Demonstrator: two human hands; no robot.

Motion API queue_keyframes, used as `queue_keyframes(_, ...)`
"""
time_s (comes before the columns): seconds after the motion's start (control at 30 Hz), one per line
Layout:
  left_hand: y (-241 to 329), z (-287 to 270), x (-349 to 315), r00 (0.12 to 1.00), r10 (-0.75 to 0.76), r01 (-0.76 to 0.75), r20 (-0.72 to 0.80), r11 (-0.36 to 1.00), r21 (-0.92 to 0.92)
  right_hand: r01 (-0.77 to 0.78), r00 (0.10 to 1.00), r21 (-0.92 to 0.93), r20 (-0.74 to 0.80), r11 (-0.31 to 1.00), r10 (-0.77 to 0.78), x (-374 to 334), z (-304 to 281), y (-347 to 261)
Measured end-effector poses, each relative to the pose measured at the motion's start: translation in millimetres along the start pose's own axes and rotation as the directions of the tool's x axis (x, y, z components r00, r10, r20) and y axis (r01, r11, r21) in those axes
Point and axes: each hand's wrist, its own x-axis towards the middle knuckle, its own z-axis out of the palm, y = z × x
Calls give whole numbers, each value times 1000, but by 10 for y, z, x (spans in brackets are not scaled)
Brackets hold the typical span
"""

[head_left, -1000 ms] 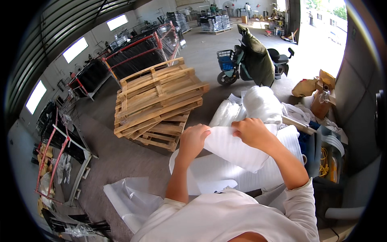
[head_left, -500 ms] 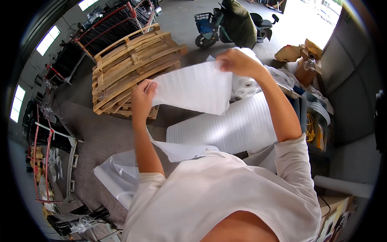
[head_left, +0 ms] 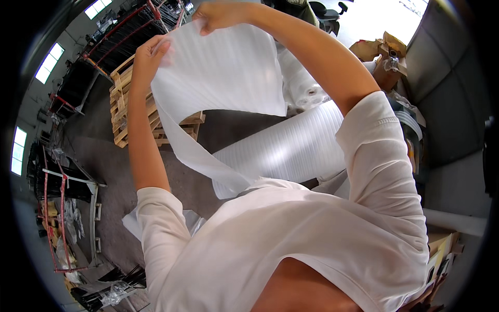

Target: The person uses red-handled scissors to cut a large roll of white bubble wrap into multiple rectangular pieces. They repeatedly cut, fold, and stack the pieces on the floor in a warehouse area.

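foam sheet (head_left: 223, 73), thin, white and faintly ribbed, hangs spread between both of my raised arms. my left hand (head_left: 150, 54) pinches its upper left corner, fingers closed on the edge, and my right hand (head_left: 221, 14) is clamped on the top edge a little higher and further out from me. below my hands the sheet narrows into a long strip that trails down past my left forearm toward my chest, where it ends against my white shirt (head_left: 291, 244). under my right arm lies a broad stretch of foam (head_left: 291, 151) of the same ribbed kind, spread flat, and beyond it, past my right elbow, stand foam rolls (head_left: 306, 88) seen end on. behind the sheet, on the far side of my left hand, sits a stack of wooden pallets (head_left: 130, 114) on the grey floor (head_left: 104, 171). further out from my left hand are red metal racks (head_left: 125, 31). to the right of my right arm, cardboard scraps (head_left: 379, 57) lie heaped near a grey wall.
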Motion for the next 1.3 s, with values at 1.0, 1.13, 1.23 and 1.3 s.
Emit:
queue_keyframes(1.0, -348, -682, 330, 889, 80, 27, -452, 974, 226, 195, 972, -541, -7, 818, -236, -1825, 542, -680)
queue_keyframes(1.13, -437, -1094, 153, 818, 179, 81, -546, 905, 418, -349, 500, -440, 659, 827, 562, -3908, 1448, -64)
queue_keyframes(1.23, -627, -1067, 102, 781, 283, 106, -556, 818, 565, -478, 481, -463, 573, 746, 664, -3699, 1290, -65)
queue_keyframes(1.3, -538, -1305, -40, 616, 392, 203, -684, 759, 618, -352, 477, -484, 644, 801, 598, -3350, 1137, 61)
